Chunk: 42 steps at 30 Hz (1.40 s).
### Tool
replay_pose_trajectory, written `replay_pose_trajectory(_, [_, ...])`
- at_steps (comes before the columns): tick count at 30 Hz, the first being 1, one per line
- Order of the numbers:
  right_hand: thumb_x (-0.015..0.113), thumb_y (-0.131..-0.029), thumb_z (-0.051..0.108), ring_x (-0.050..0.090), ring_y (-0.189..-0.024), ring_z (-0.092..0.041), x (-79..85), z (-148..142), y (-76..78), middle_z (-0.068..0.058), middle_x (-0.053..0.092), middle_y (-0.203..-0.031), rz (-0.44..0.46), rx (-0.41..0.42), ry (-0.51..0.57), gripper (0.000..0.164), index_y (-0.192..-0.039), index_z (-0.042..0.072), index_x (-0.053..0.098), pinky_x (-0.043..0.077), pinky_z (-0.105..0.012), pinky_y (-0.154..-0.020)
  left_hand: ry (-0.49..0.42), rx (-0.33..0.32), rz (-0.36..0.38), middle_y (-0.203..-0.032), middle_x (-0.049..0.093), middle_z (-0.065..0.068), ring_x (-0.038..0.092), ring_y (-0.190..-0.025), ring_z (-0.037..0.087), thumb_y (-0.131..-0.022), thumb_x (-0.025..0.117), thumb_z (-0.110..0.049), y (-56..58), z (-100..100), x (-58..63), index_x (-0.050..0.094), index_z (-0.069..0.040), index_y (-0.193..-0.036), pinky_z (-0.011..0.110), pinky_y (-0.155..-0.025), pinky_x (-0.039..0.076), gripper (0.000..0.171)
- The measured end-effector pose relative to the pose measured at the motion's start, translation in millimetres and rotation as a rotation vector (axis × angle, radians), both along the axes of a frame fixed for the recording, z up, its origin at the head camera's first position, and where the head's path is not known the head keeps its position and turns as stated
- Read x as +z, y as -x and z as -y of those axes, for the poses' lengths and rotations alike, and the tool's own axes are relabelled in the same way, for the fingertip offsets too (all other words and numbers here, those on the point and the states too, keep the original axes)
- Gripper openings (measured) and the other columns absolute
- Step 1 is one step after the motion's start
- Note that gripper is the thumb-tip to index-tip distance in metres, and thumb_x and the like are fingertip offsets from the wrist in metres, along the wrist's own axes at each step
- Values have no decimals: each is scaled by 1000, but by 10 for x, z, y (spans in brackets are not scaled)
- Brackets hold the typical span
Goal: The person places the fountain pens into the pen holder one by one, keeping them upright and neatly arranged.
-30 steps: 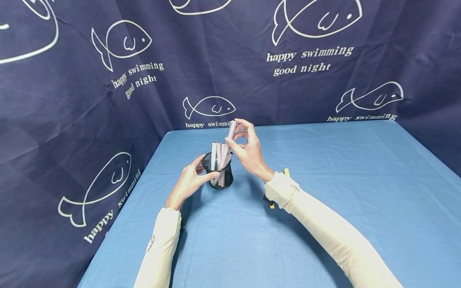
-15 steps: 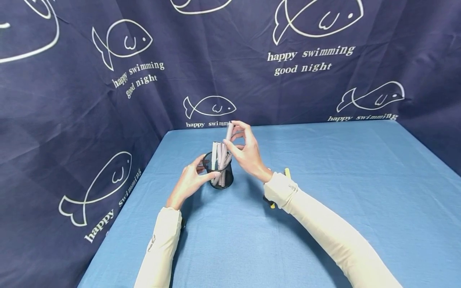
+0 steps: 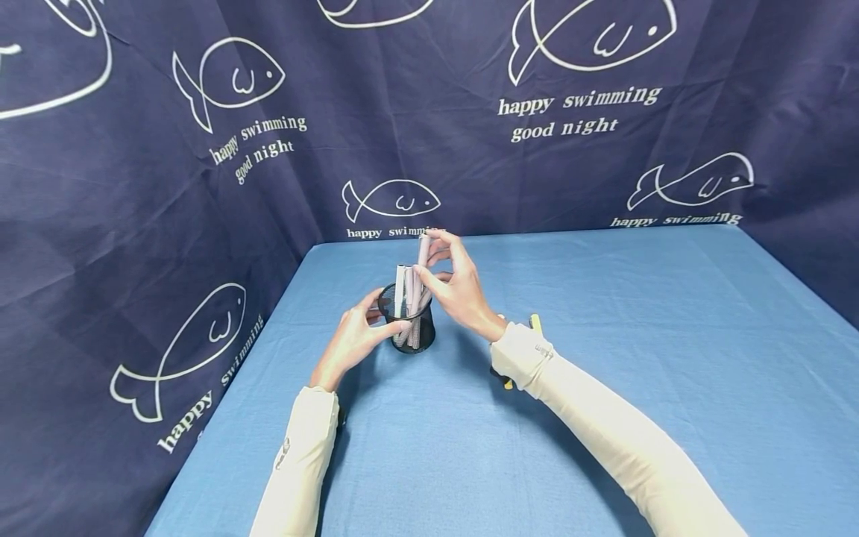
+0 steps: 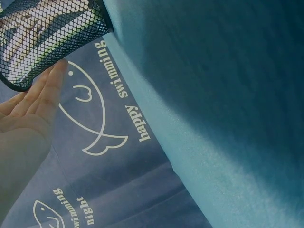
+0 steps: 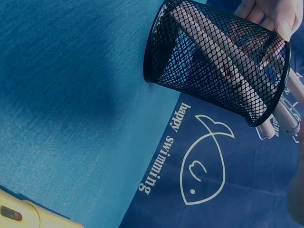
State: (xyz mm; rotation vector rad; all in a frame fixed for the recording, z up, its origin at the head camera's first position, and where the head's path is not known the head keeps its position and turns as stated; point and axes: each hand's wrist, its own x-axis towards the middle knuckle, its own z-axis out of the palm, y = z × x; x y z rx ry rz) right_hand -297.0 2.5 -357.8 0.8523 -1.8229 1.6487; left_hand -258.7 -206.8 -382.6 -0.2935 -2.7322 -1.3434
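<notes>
A black mesh pen cup (image 3: 419, 335) stands upright on the blue-covered table, with several pale pens (image 3: 400, 287) leaning inside it. My left hand (image 3: 356, 332) holds the cup at its rim from the left, thumb in front and fingers round the far side. In the left wrist view, the fingers of that hand (image 4: 33, 111) lie against the mesh. Above the right part of the opening, my right hand (image 3: 459, 283) pinches a pale pen (image 3: 423, 252) near its upper part. The lower end of that pen is lost among the others.
A yellow-and-black object (image 3: 535, 323) lies on the table, partly hidden beneath my right sleeve; its yellow casing (image 5: 19, 211) shows in the right wrist view. Dark blue curtains (image 3: 403, 134) with white fish prints hang behind and left of the table (image 3: 637, 313).
My right hand has come down and slightly left, lowering the pale pen into the cup among the others. The left hand and the cup have stayed in place.
</notes>
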Motion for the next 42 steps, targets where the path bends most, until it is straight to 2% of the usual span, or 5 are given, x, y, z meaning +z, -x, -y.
replay_pose_trajectory(7, [75,-93,-3,60,-98,-30,-67,-29,82,-18,55,-114,-16,23,-34,56,-144,1,51,61,-34,-71,-1,-4,-6,-142,60,19,64,-122,37,-86,86,-39,5,-7,-4,46,-6,-154,49,-103,50,85])
replay_pose_trajectory(12, [76,-93,-1,61,-98,-31,-60,-42,71,-18,54,-112,-16,8,-72,55,-143,0,53,61,-37,-74,2,-6,-5,-142,59,21,63,-123,38,-87,85,-39,1,-9,-10,45,-6,-155,50,-103,50,85])
replay_pose_trajectory(18, [78,-91,-1,60,-99,-35,-38,-51,52,-21,55,-113,10,2,-54,59,-144,-1,53,60,-44,-78,-3,-13,-7,-141,60,19,63,-123,38,-86,86,-39,-3,-15,-13,47,-8,-154,50,-103,50,84])
replay_pose_trajectory(35, [75,-94,3,60,-100,-26,-66,-229,44,-14,57,-114,13,-9,-76,55,-144,5,53,60,-39,-80,7,-6,12,-145,57,20,62,-124,38,-86,85,-40,0,-8,-14,43,-5,-156,51,-104,50,88])
replay_pose_trajectory(42, [75,-95,3,60,-100,-27,-72,-288,33,-16,57,-114,40,-21,-74,55,-144,0,52,59,-38,-80,0,-1,13,-144,58,19,62,-124,38,-86,86,-41,7,13,-25,44,-6,-156,51,-104,49,89])
